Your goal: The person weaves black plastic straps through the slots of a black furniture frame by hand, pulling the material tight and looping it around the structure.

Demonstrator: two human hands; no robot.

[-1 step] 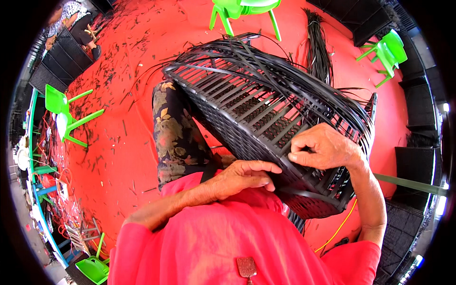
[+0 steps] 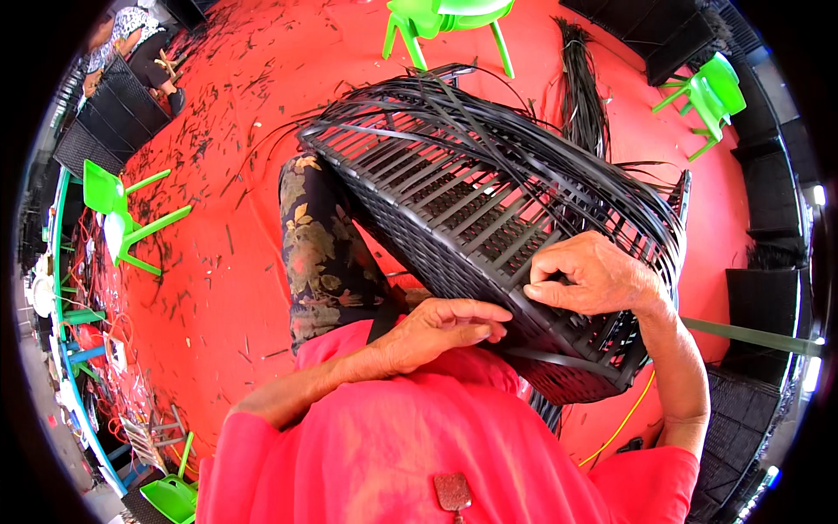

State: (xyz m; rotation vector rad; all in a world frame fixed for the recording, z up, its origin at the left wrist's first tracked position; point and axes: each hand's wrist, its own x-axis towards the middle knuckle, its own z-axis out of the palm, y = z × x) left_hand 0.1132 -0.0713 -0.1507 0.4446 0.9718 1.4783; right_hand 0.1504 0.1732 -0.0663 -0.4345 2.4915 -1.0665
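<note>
Across my lap leans a black woven basket-like piece (image 2: 436, 258), with tight weave on its near side and open slats on top. A mass of loose black flat strips (image 2: 471, 118) spills over its far edge. My right hand (image 2: 594, 275) is curled closed over the slats near the right end, thumb and fingers pinched together at the woven edge. What they hold, if anything, is hidden. Just below that edge, my left hand (image 2: 441, 330) is open, with its fingers stretched toward the weave. I cannot tell whether its fingertips touch it.
Black scraps litter the red floor (image 2: 209, 288) on the left. Green chairs stand at the left (image 2: 122, 214), top (image 2: 445, 17) and right (image 2: 711, 100). A strip bundle (image 2: 583, 96) lies beyond the basket. Another person (image 2: 131, 39) sits far left beside black woven panels (image 2: 122, 105).
Both hands stay in nearly the same places, a few pixels farther left. The woven piece keeps its tilt.
</note>
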